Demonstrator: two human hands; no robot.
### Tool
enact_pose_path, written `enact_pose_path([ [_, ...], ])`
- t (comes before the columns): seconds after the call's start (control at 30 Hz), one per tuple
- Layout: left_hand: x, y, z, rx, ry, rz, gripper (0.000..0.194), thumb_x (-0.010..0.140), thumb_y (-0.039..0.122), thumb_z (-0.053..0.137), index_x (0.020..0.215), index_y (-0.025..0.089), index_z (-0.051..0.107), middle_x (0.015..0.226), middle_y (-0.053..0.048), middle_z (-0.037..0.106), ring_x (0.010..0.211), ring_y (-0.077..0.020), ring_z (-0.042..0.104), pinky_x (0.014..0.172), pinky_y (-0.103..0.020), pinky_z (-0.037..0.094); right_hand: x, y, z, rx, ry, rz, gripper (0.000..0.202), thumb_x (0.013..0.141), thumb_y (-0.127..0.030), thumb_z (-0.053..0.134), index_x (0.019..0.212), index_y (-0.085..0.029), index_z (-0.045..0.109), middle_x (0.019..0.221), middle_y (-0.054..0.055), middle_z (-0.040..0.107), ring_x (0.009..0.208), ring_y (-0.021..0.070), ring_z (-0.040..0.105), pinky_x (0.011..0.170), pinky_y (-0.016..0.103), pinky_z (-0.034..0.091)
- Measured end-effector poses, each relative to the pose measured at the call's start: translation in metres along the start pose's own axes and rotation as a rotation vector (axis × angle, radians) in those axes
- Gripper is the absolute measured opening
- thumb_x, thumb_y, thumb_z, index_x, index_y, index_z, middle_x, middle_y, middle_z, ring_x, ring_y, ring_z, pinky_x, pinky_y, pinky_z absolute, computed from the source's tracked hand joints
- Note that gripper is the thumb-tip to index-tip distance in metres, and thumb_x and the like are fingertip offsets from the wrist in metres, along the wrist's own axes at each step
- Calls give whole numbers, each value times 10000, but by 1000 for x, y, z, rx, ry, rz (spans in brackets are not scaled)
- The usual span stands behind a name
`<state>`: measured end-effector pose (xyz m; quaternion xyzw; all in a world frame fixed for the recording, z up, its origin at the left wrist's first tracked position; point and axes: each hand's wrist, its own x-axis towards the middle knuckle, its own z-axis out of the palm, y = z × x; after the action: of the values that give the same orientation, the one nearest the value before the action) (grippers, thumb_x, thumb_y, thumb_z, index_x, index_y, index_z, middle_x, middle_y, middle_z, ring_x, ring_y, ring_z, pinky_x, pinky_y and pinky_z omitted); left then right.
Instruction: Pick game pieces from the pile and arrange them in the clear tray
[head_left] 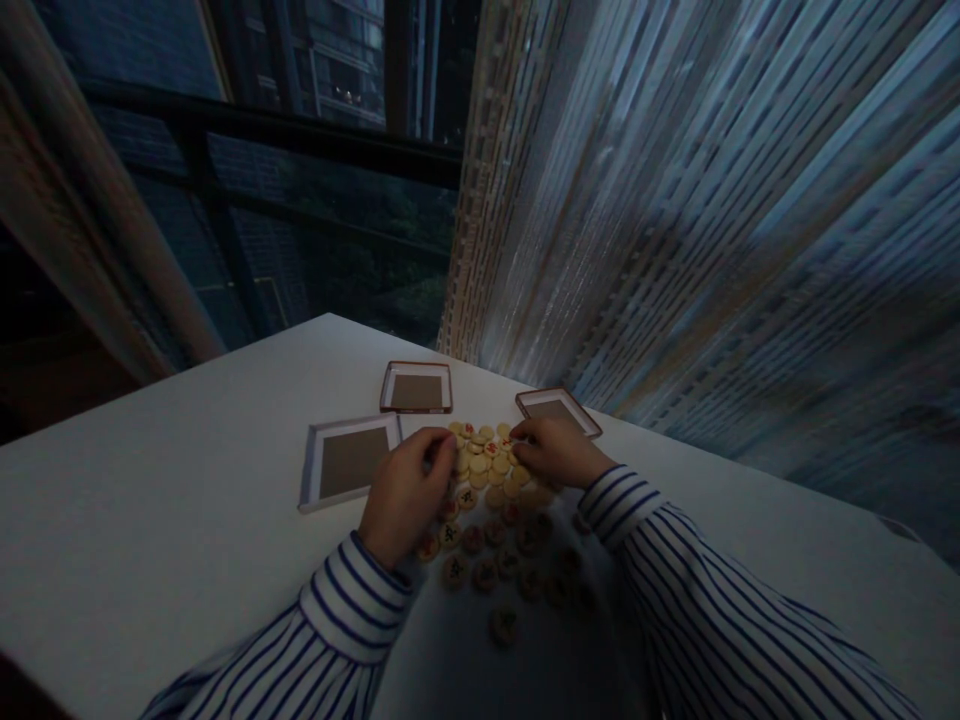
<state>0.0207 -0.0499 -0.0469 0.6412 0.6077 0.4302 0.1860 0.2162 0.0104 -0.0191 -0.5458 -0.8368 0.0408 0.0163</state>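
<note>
A heap of round, pale Chinese chess pieces lies between my hands, some face up with red or black characters. My left hand is at the heap's left edge, thumb and forefinger curled together; anything pinched there is hidden. On the opposite side, my right hand has its fingers closed at a Chinese chess piece on the heap's upper right. Nearer to me, several more pieces are spread in shadow, and a lone piece sits closest.
A shallow grey-rimmed box part lies left of my left hand. Two brown-rimmed trays stand farther back, a left tray and a right tray. The white table reaches to a beaded curtain and a dark railing.
</note>
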Motion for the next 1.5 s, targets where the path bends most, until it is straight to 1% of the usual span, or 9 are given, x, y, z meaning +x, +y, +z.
enact_pose_path([
  [0.2,0,-1,1,-38,3,10,287,842,358,426,904,169,633,837,-47,686,721,-179,616,695,-279,458,18,0,4,-12,-96,-16,297,803,-279,454,995,-232,676,946,46,697,879,201,624,741,261,425],
  [0.43,0,-2,-1,-60,19,6,258,833,336,442,890,177,636,812,-32,683,695,-167,607,674,-269,449,25,-6,3,-31,-170,-34,320,802,-249,437,1020,-261,672,983,25,692,891,181,623,754,241,416],
  [0.53,1,-2,-2,-57,24,4,259,834,338,440,886,178,636,809,-31,681,694,-168,605,667,-270,445,27,-8,1,-49,-180,-21,312,792,-264,453,1015,-267,672,977,20,692,863,176,625,723,237,416],
  [0.67,2,-2,-2,-49,38,-5,262,835,341,438,872,175,637,789,-31,676,685,-169,601,658,-270,442,30,-11,-2,-82,-190,11,291,776,-296,487,988,-262,682,919,29,702,806,174,628,662,234,409],
  [0.77,2,-2,-2,-52,41,-3,263,835,343,436,860,175,638,786,-32,676,679,-170,600,656,-270,441,33,-13,-3,-99,-195,27,287,759,-280,502,978,-257,686,909,26,703,793,165,627,641,224,404],
  [0.93,2,-2,-3,-61,41,-15,264,832,344,438,856,176,640,781,-30,676,669,-167,596,647,-267,439,36,-14,-3,-127,-192,46,293,717,-289,550,974,-258,687,919,31,704,820,177,627,640,227,415],
  [1.2,2,-4,-2,-68,50,-28,265,831,345,437,856,176,640,779,-29,676,682,-167,598,644,-266,434,38,-18,-7,-180,-208,72,304,675,-297,600,960,-240,689,933,73,696,850,213,630,664,260,438],
  [1.37,2,-3,-3,-58,58,-23,264,829,341,435,857,178,640,769,-27,675,673,-166,596,636,-261,429,39,-19,-5,-194,-216,75,329,658,-243,594,975,-236,680,951,80,693,872,218,632,676,263,443],
  [1.5,2,-4,-3,-59,57,-42,259,826,343,437,844,182,639,756,-24,673,660,-168,592,621,-263,424,37,-19,-4,-201,-192,72,314,653,-267,580,949,-235,683,928,79,696,845,228,636,665,275,443],
])
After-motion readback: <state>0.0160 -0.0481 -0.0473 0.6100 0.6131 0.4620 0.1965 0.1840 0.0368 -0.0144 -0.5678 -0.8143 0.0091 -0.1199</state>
